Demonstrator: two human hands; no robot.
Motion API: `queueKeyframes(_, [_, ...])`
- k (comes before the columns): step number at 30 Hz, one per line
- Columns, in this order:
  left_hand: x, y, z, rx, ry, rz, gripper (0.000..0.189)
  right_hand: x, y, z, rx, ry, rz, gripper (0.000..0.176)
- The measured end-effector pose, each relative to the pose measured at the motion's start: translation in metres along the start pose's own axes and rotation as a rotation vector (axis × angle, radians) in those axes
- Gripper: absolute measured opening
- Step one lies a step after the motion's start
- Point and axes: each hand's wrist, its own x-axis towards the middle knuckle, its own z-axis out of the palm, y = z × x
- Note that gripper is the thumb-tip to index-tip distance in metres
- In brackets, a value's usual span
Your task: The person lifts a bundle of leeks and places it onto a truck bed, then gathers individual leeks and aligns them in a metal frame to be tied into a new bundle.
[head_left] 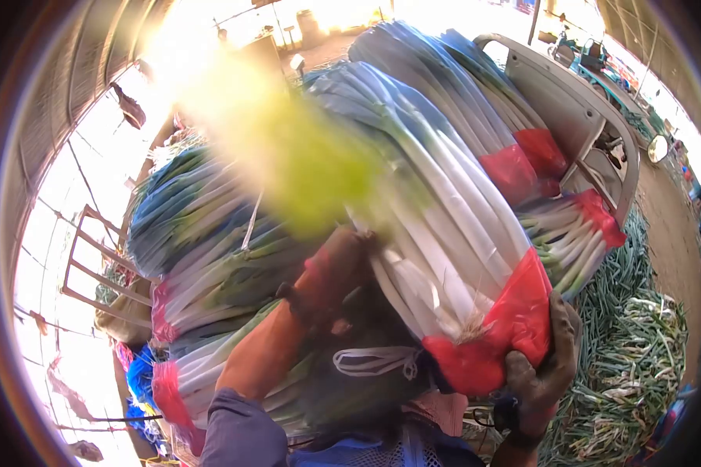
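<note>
Bundle of scallions [444, 233], plastic-wrapped, white stalks, red bag over the root end, lying tilted across my front with the roots low at right and the green tops running up and left. Right hand [549, 366] is clamped under and around the red end. Left hand [331, 272] is pressed against the bundle's side, arm raised — I cannot tell whether its fingers are closed.

Just behind it is a stack of like bundles [210, 233], some red-capped, piled high against a grey metal panel [568, 109]. A blurred green leaf [288, 148] hangs close to the lens. Loose scallions [631, 358] are heaped on the ground to the right, with bare dirt [670, 226] beyond them. Open-sided shed, hard sun — glare at left.
</note>
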Motion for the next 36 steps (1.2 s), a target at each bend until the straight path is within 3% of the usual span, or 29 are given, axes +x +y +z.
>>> queueKeyframes(3, [0.024,0.021,-0.010,-0.015,-0.004,-0.026,0.044,0.027,0.005,0.024,0.102,0.021,-0.018,0.081])
queueKeyframes(6, [0.029,0.058,-0.007,0.112,0.081,-0.087,0.044,0.053,0.020,0.060,-0.020,-0.034,-0.186,0.080])
queueKeyframes(8, [0.055,0.045,-0.043,0.011,0.140,-0.044,0.044,0.063,0.013,0.079,-0.144,-0.036,-0.195,0.082])
queueKeyframes(10, [0.058,0.049,-0.034,-0.154,0.254,-0.067,0.044,0.068,0.009,0.091,-0.252,-0.040,-0.216,0.083])
queueKeyframes(14, [0.034,0.061,-0.001,-0.127,0.393,-0.039,0.041,0.068,0.006,0.092,-0.254,-0.066,-0.189,0.074])
queueKeyframes(16, [0.052,0.048,-0.016,-0.155,0.513,-0.063,0.039,0.065,0.004,0.088,-0.266,-0.096,-0.163,0.075])
queueKeyframes(19, [0.054,0.041,-0.023,-0.147,0.452,0.079,0.036,0.064,0.006,0.090,-0.284,-0.066,-0.209,0.084])
queueKeyframes(22, [0.073,0.048,-0.047,0.129,0.506,0.014,0.040,0.069,-0.009,0.092,-0.241,-0.079,-0.201,0.074])
queueKeyframes(25, [0.094,0.090,-0.068,0.602,0.594,-0.049,0.047,0.091,-0.024,0.108,-0.303,-0.127,-0.259,0.079])
queueKeyframes(28, [0.097,0.122,-0.095,1.304,0.539,0.187,0.044,0.119,-0.036,0.146,-0.409,-0.421,0.035,0.093])
queueKeyframes(29, [0.123,0.110,-0.144,1.589,0.513,0.336,0.043,0.125,-0.038,0.164,-0.481,-0.509,0.072,0.098])
queueKeyframes(31, [0.136,0.116,-0.147,1.853,0.517,0.256,0.041,0.135,-0.036,0.194,-0.623,-0.679,0.153,0.108])
queueKeyframes(33, [0.171,0.097,-0.197,2.090,0.458,0.326,0.042,0.147,-0.037,0.199,-0.625,-0.734,0.174,0.111])
queueKeyframes(35, [0.184,0.080,-0.222,1.743,0.504,0.305,0.037,0.151,-0.045,0.198,-0.668,-0.829,0.171,0.112])
queueKeyframes(36, [0.167,0.086,-0.199,1.393,0.575,0.261,0.035,0.158,-0.056,0.188,-0.710,-0.882,0.153,0.111])
